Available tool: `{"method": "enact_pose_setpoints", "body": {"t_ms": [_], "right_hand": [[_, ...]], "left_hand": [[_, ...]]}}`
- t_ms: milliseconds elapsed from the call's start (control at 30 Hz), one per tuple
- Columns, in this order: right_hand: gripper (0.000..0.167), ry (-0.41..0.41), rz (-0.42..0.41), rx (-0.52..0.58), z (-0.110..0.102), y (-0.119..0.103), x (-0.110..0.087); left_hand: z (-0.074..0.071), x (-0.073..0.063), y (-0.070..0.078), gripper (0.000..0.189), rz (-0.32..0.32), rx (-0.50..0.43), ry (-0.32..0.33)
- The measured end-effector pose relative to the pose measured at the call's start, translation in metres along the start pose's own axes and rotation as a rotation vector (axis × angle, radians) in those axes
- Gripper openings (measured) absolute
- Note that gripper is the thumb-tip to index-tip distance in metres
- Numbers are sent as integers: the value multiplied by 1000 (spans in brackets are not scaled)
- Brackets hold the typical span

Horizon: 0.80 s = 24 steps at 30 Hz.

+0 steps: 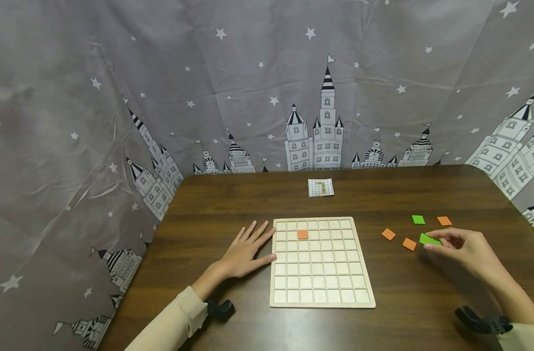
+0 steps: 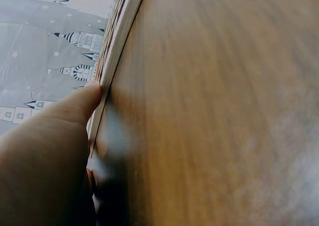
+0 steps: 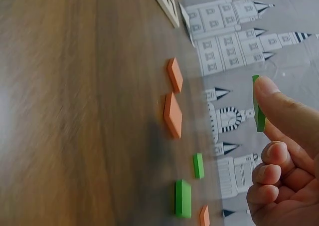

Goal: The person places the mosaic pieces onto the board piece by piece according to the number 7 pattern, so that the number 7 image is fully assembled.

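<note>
My right hand [image 1: 468, 247] pinches a green square tile [image 1: 429, 240] between thumb and forefinger, raised over the table; the other fingers curl in the right wrist view, where the tile [image 3: 258, 106] appears edge-on. Beside that hand lie orange tiles [image 1: 409, 244] and another green tile [image 1: 418, 220]. A further green tile [image 3: 183, 198] shows only in the right wrist view. My left hand [image 1: 242, 256] lies spread, fingertips at the left edge of a pale wooden grid board [image 1: 330, 268]. One orange tile [image 1: 303, 234] sits in the board's second row, third column.
A small card [image 1: 321, 187] printed with a coloured grid lies beyond the board. The dark wooden table [image 1: 231, 200] ends at a grey curtain [image 1: 249, 63] with castles and stars. Dark bands [image 1: 220, 309] are worn at both wrists.
</note>
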State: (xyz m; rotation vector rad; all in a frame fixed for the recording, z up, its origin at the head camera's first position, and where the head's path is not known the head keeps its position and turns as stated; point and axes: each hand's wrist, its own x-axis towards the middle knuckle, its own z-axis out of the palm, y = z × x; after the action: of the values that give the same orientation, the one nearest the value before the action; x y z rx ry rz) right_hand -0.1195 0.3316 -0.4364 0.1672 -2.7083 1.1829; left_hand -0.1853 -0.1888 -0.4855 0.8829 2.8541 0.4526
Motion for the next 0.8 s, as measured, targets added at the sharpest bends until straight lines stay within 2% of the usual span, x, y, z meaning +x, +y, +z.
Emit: {"method": "enact_pose_setpoints", "body": {"t_ms": [367,567,800], "right_hand": [[21,-40,-102,13,22,-17,26],[25,-101,-81,49,35,-29,37],[26,-140,-103,102,53,-38,48]], "left_hand": [[-1,1,0,75,12,16,5],[-1,1,-1,75,14,19,8],[1,0,-2,75,10,17,8]]}}
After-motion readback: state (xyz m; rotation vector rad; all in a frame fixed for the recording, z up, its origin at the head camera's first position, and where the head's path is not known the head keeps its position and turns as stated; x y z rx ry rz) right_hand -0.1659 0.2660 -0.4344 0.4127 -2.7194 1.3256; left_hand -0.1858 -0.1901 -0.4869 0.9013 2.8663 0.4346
